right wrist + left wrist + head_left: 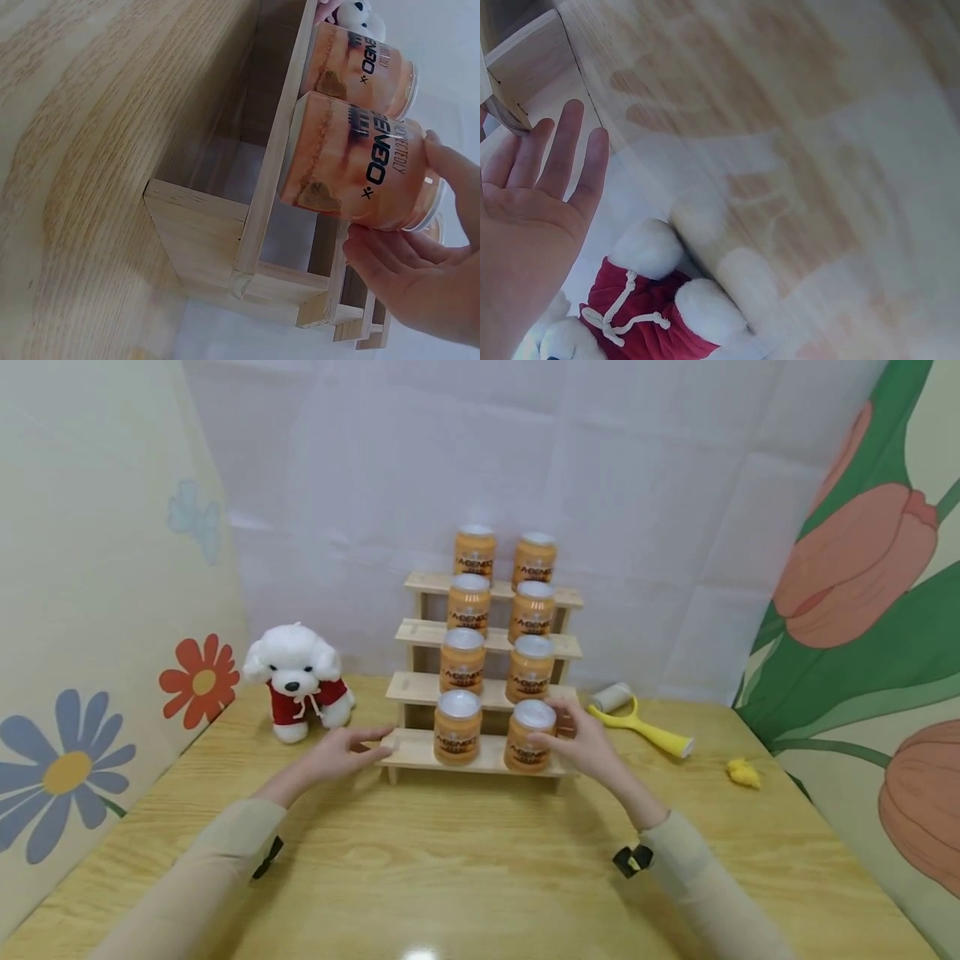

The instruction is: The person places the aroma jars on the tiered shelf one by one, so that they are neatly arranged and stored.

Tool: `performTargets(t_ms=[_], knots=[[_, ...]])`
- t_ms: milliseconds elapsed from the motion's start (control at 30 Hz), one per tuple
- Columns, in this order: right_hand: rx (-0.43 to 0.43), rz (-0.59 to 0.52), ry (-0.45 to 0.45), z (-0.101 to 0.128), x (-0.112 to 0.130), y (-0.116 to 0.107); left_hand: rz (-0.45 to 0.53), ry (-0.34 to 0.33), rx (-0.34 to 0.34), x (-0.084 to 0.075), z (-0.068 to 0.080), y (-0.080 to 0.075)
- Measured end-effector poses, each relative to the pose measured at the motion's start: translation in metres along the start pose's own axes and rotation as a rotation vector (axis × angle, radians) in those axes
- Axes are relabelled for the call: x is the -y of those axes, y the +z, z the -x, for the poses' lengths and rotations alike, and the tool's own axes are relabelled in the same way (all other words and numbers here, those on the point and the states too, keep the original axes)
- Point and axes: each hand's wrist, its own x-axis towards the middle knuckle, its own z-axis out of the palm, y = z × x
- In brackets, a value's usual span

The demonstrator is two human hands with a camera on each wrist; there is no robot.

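Observation:
A stepped wooden shelf stands on the table, with two orange cans with pale lids on each tier. My right hand grips the right can on the lowest tier, thumb on one side and fingers on the other. That can sits on the tier's board, upright in the head view. To its left on the same tier stands another orange can. My left hand is at the left end of the lowest tier. In the left wrist view its fingers extend beside the wooden end; the thumb is mostly out of frame.
A white plush dog in a red top sits left of the shelf. Behind my right hand lie a yellow-handled slingshot-shaped tool and a pale cylinder. A small yellow lump lies farther right. A white sheet hangs behind.

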Motion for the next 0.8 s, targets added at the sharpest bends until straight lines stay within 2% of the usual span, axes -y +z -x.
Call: performTargets(t_ms=[233,533,700,800], knots=[[0.006,0.061,-0.014,0.001,0.003,-0.006,-0.024,0.002,-0.003,-0.005,-0.003,-0.001],[0.027,0.067,-0.022,-0.003,0.001,-0.010,-0.034,0.027,0.003,-0.007,-0.005,-0.003],[0.067,0.156,-0.091,-0.004,-0.001,-0.012,-0.161,0.052,-0.017,-0.011,-0.001,-0.003],[0.077,0.213,-0.137,0.000,-0.002,-0.017,-0.300,0.097,-0.085,-0.020,0.008,-0.001]])
